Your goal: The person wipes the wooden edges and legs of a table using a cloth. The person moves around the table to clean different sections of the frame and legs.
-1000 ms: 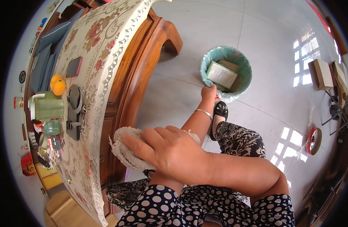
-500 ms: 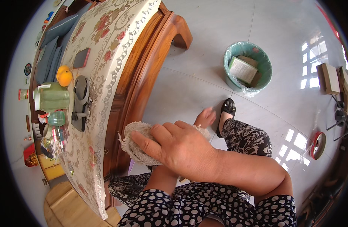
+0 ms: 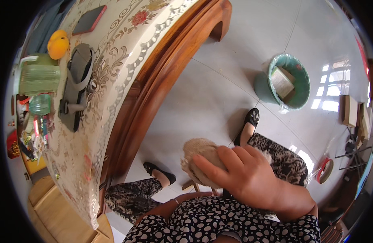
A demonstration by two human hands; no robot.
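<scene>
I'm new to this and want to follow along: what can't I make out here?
All in the head view:
Left hand: its fingers are hidden, apparently by the dotted shirt.
Cloth: the right hand covers part of it.
Green bin: box-like items hide much of its bottom.
Cluttered small things: too small and jumbled.
Blue cushions: cut off by the dark rim.
</scene>
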